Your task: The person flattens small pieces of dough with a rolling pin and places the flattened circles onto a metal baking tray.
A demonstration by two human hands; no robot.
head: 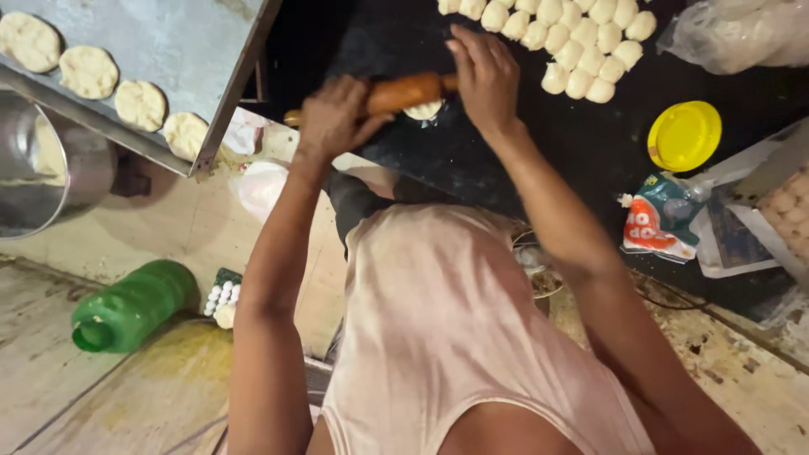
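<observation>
A wooden rolling pin (403, 93) lies across a piece of dough (424, 110) on the black counter (472, 160). My left hand (334, 116) presses on the pin's left end with fingers curled over it. My right hand (484, 77) rests flat on the pin's right end, fingers stretched toward the far side. Only a small pale part of the dough shows under the pin. Several raw dough balls (573, 42) sit in rows on the counter beyond my right hand.
A steel tray (181, 50) at upper left carries several flattened dough discs (140, 104). A steel pot (46, 168) stands under it. A green plastic bottle (131, 305) lies on the floor. A yellow lid (684, 135), a printed packet (657, 221) and plastic bags (742, 34) lie right.
</observation>
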